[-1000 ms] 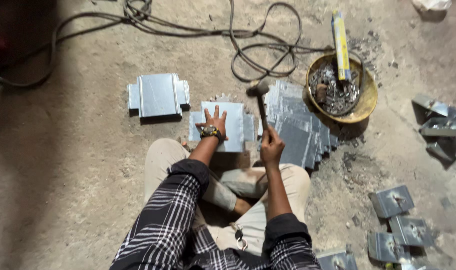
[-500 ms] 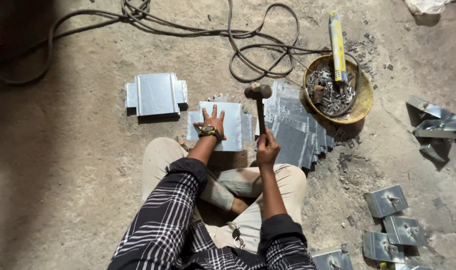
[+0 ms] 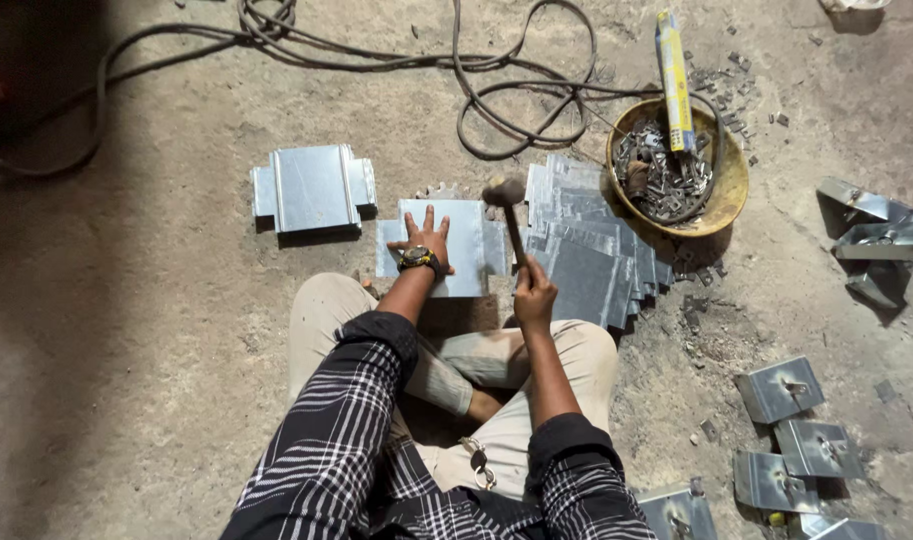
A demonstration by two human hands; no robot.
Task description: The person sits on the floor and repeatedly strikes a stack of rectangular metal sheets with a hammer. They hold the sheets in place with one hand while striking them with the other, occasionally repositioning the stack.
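Sheet metal lies under our left hand (image 3: 424, 243), which is spread flat with the fingers splayed, pressing down on a notched metal plate (image 3: 464, 240) that rests on the concrete floor (image 3: 157, 330) just ahead of our crossed legs. We wear a wristwatch (image 3: 417, 259) on that arm. Our right hand (image 3: 535, 296) is closed around the handle of a hammer (image 3: 509, 205), whose head sits at the plate's upper right corner; we cannot tell whether it touches the metal or hangs just above it. Just beside the plate on the right, a fanned stack of sheets (image 3: 587, 250) overlaps like shingles and reaches toward a yellow bowl (image 3: 729, 185) holding small metal scraps, with a long yellow box (image 3: 674, 80) leaning across its rim. To the left of the plate, near but apart, lies a second folded plate (image 3: 312, 187) with raised edges. A dark cable (image 3: 517, 95) loops over the floor beyond the work, running off to the upper left. At the far right edge we see a heap of bent metal pieces (image 3: 877, 235), and lower right, well apart from our hands, several small square brackets (image 3: 782, 388) lie scattered on the floor. Our sleeves are plaid, dark with light lines.
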